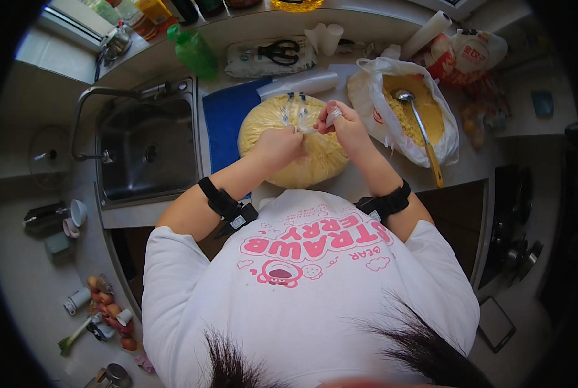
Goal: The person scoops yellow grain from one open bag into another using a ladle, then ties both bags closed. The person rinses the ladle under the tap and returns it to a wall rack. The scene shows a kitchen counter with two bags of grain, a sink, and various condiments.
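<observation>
A large, round clear plastic bag point(291, 167) full of a pale yellow crumbly substance rests on the counter in front of me. My left hand point(279, 145) grips the gathered plastic at its top. Just to the right, my right hand point(342, 120) is closed on a twisted end of the same bag's plastic. Right of it stands an open white plastic bag point(369, 92) holding yellow meal point(432, 104). A metal spoon point(417, 119) with a yellow handle lies in that bag, its handle hanging over the side.
A steel sink point(151, 160) with a faucet point(78, 121) is on the left, beside a blue cloth point(221, 126). Behind are a plastic roll point(301, 85), a wipes pack point(245, 63), black-handled scissors point(279, 52) and a green pump bottle point(194, 53). A red-white bag point(473, 53) sits back right.
</observation>
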`<action>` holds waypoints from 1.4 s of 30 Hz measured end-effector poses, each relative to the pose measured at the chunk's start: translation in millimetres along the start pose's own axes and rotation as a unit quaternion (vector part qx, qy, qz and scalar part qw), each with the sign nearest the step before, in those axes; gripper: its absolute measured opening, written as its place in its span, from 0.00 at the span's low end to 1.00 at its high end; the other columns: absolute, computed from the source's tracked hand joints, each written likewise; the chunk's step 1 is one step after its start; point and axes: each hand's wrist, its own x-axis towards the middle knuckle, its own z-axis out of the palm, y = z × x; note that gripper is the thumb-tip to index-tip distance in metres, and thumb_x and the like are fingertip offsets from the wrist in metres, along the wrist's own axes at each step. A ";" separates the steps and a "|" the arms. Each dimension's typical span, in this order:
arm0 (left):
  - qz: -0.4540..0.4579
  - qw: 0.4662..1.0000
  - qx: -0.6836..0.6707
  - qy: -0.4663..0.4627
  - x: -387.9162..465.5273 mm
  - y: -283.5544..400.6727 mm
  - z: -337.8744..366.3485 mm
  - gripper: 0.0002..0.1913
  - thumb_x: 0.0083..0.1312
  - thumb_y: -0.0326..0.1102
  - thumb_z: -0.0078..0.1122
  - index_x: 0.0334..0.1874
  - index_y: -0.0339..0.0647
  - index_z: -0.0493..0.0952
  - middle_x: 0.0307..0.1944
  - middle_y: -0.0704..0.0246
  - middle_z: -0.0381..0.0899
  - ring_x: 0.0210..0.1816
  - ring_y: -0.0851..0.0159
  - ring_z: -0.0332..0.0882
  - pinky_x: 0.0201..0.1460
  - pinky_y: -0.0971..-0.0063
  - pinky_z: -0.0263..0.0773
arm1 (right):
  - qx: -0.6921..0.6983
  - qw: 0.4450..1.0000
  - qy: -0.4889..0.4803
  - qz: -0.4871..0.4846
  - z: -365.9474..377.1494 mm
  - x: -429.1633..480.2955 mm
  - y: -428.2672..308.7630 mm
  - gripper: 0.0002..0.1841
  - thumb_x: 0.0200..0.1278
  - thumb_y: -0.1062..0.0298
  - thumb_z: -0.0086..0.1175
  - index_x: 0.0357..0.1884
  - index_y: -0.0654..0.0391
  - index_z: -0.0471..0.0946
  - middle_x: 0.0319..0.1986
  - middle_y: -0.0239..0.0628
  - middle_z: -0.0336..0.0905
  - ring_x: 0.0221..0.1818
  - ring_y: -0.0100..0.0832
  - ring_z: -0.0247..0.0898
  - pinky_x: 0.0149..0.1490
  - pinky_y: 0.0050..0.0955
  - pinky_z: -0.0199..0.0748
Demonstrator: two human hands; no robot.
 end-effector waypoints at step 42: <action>-0.119 0.968 -0.214 0.049 22.2 -63.6 -47.8 0.13 0.60 0.43 0.59 0.29 0.38 0.77 0.29 0.66 0.78 0.31 0.59 0.77 0.40 0.68 0.74 | 0.109 0.993 -0.048 0.021 -23.2 -5.9 6.1 0.14 0.73 0.62 0.38 0.31 0.57 0.70 0.23 0.30 0.70 0.33 0.25 0.71 0.41 0.23 0.71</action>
